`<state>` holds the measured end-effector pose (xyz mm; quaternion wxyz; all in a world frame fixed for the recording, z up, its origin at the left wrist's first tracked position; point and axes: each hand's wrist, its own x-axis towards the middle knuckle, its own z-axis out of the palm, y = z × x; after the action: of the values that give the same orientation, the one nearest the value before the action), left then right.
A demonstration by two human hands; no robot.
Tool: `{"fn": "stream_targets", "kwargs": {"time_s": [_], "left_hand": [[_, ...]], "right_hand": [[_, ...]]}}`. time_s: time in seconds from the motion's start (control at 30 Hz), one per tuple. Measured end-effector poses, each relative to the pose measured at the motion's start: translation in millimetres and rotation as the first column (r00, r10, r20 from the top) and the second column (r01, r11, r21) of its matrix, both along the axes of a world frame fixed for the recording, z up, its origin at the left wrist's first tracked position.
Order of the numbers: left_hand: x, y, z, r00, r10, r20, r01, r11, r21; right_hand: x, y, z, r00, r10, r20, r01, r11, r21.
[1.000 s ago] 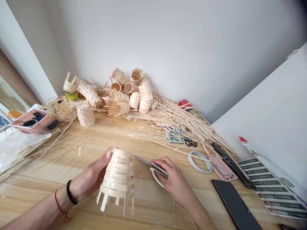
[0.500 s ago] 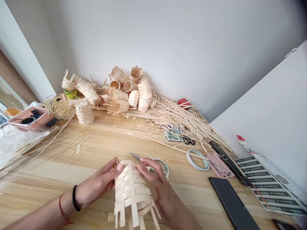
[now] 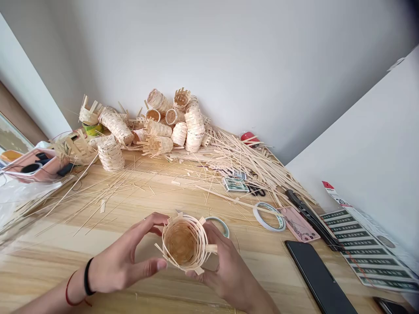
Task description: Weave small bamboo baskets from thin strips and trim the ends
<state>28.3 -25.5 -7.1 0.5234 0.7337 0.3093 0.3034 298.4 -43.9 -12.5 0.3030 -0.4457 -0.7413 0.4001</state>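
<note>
We hold a woven bamboo basket (image 3: 185,243) just above the bench (image 3: 49,266), its long axis tilted up toward us and its open mouth facing us, with strip ends (image 3: 211,248) jutting from the rim. Our left grip (image 3: 121,264) and right grip (image 3: 222,270) press on opposite sides, fingers spread. A heap of woven baskets (image 3: 173,126) and loose bamboo strips (image 3: 252,161) lie against the white wall (image 3: 229,65).

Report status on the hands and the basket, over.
Left hand and right hand both holding woven bamboo basket, open end toward camera. Strip ends sticking out at rim. Scissors lying just behind basket, beside right hand.
</note>
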Motion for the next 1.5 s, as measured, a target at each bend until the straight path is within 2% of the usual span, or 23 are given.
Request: {"fn": "stream_targets", "kwargs": {"time_s": [0.1,0.27,0.43,0.6,0.73,0.93,1.1,1.27,1.4,1.5], "left_hand": [[1,-1,-3.6,0.999,0.033,-0.025,-0.031,0.997,0.070],[3,-3,-7.5,0.989,0.147,-0.029,-0.138,0.967,0.214],[3,-3,-4.9,0.978,0.121,-0.168,-0.049,0.924,0.380],[3,-2,-4.6,0.988,0.084,-0.126,-0.024,0.908,0.419],[5,-6,-2.1,0.987,0.094,-0.129,-0.019,0.873,0.487],[13,-17,2.7,0.989,0.111,-0.098,-0.045,0.857,0.513],[13,-21,3.2,0.992,0.101,-0.075,-0.056,0.888,0.457],[11,-19,5.4,0.996,0.044,-0.076,-0.011,0.920,0.392],[11,-17,5.5,0.994,0.077,-0.084,-0.030,0.887,0.460],[11,-19,0.1,0.977,0.178,-0.121,-0.085,0.834,0.545]], "right_hand": [[0,0,-3.4,0.999,0.031,0.028,-0.030,0.999,-0.024],[4,-1,-10.2,0.995,0.009,0.095,-0.007,1.000,-0.025],[4,1,-10.1,0.994,0.020,0.111,-0.020,1.000,-0.002],[3,0,-9.9,0.997,0.017,0.075,-0.017,1.000,-0.005],[3,-3,-14.3,0.998,0.004,0.062,-0.003,1.000,-0.020],[-1,-6,-14.4,0.996,0.054,0.071,-0.055,0.998,0.018],[-4,-7,-12.5,0.998,0.031,0.049,-0.029,0.999,-0.034],[-4,-8,-12.8,0.994,0.088,0.066,-0.082,0.993,-0.089],[-3,-8,-11.8,0.997,0.071,0.013,-0.070,0.992,-0.104],[-4,-6,-7.9,0.997,0.033,-0.063,-0.042,0.989,-0.142]]}}
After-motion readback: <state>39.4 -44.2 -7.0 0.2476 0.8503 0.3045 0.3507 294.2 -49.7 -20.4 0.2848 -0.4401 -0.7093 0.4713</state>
